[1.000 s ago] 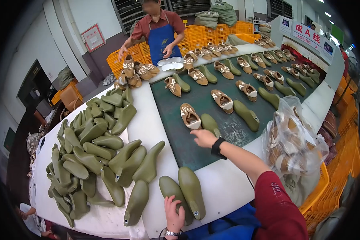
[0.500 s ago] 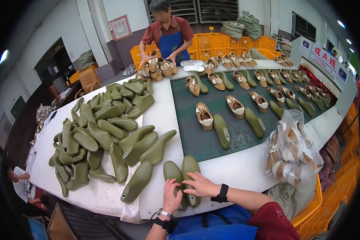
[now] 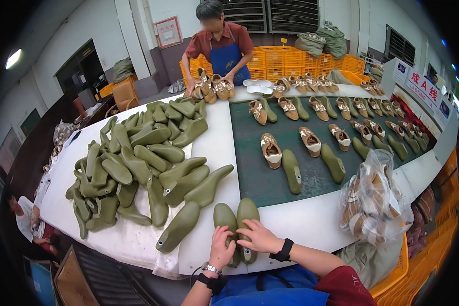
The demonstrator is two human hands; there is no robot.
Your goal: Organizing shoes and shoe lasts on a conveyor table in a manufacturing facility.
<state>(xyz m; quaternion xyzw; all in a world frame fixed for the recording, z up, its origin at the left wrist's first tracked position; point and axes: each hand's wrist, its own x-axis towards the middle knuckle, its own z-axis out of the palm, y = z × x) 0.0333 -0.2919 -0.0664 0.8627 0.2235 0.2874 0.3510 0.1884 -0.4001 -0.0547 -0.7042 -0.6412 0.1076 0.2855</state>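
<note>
Two olive-green shoe lasts, a left one and a right one, lie side by side at the table's near edge, toes pointing away. My left hand curls its fingers over the left last. Across the right last, my right hand has its fingers draped around the middle. The undersides of both grips are hidden. Just left of them lies a single shoe last, and beyond it a big heap of shoe lasts covers the white tabletop.
A green conveyor belt carries rows of brown sneakers paired with lasts. At the right edge sits a clear bag of sneakers above an orange crate. Across the table a co-worker handles sneakers.
The view has shifted slightly, moving most things a little rightward. My hands stay on the same two lasts. The co-worker's hands still handle the sneakers.
</note>
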